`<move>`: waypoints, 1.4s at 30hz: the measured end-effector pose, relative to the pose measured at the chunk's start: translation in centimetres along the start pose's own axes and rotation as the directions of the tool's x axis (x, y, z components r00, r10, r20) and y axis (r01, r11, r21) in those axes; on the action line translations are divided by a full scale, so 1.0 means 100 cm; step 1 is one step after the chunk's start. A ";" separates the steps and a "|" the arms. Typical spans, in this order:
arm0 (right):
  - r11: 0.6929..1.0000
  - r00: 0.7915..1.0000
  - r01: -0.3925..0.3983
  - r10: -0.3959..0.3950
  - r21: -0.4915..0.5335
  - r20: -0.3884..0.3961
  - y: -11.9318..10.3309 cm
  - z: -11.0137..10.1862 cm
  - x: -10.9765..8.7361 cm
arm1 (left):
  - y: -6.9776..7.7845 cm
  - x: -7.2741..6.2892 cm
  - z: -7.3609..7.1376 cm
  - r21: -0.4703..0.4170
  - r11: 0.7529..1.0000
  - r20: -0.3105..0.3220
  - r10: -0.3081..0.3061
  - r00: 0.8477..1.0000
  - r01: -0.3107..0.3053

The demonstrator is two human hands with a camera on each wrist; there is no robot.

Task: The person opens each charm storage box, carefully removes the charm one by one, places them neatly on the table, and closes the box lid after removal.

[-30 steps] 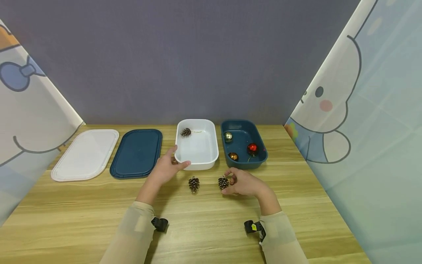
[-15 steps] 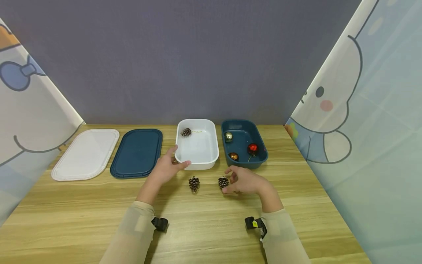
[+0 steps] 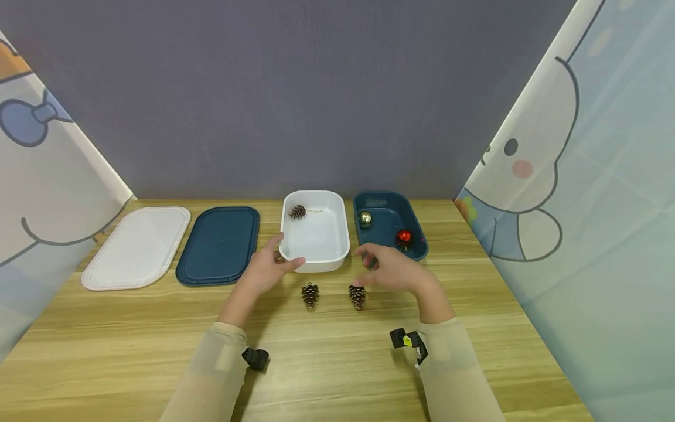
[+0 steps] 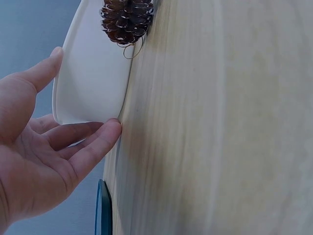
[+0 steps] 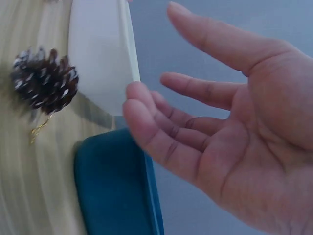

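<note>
My left hand (image 3: 266, 268) is at the front left corner of a white plastic box (image 3: 315, 266); its thumb touches the front rim and the fingers lie along the left side. In the right wrist view my right hand (image 5: 220, 132) is empty, with fingers loosely bent. It hovers just beyond a brown pine cone (image 3: 357, 298), in front of a dark blue box (image 3: 422, 249), hiding part of that box. A second pine cone (image 3: 310, 296) lies on the table before the white box. Another pine cone (image 3: 297, 212) is inside the white box.
In the blue box are a gold bauble (image 3: 365, 219) and a red bauble (image 3: 404, 237). A white lid (image 3: 138, 248) and a dark blue lid (image 3: 218, 246) lie flat at the left. A grey wall (image 3: 316, 99) stands behind the boxes.
My right hand has left the right pine cone, rising and moving forward to the blue box's front. An orange bauble in that box is now hidden behind it. The left hand has stayed put.
</note>
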State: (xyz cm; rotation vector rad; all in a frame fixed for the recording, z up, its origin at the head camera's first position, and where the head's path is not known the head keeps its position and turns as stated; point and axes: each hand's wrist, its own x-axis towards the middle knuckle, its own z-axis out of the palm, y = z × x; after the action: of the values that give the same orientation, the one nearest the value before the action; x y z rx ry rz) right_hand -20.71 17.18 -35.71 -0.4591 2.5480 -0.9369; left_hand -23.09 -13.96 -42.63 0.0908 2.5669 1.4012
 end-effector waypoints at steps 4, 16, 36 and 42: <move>0.997 0.999 0.038 -0.036 0.064 -0.026 -0.008 -0.005 0.007 | 0.001 -0.001 0.000 0.002 1.000 -0.002 0.002 1.000 -0.002; 0.993 0.995 0.071 -0.065 0.090 -0.074 -0.021 -0.012 0.026 | 0.003 -0.001 0.000 -0.004 1.000 0.003 -0.001 1.000 0.001; 0.995 0.995 0.067 -0.061 0.074 -0.076 -0.036 -0.012 0.077 | -0.001 -0.002 0.000 -0.028 1.000 -0.006 -0.009 1.000 0.009; 0.990 0.998 0.014 -0.005 0.142 -0.062 -0.042 -0.011 0.099 | 0.001 -0.002 0.000 -0.022 1.000 0.005 -0.006 1.000 0.006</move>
State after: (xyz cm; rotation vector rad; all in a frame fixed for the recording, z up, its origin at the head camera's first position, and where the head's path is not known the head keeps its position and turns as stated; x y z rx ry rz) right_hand -29.12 10.53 -34.48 -0.4066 2.5133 -1.1437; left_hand -22.92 -13.95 -42.49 0.0836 2.5449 1.4249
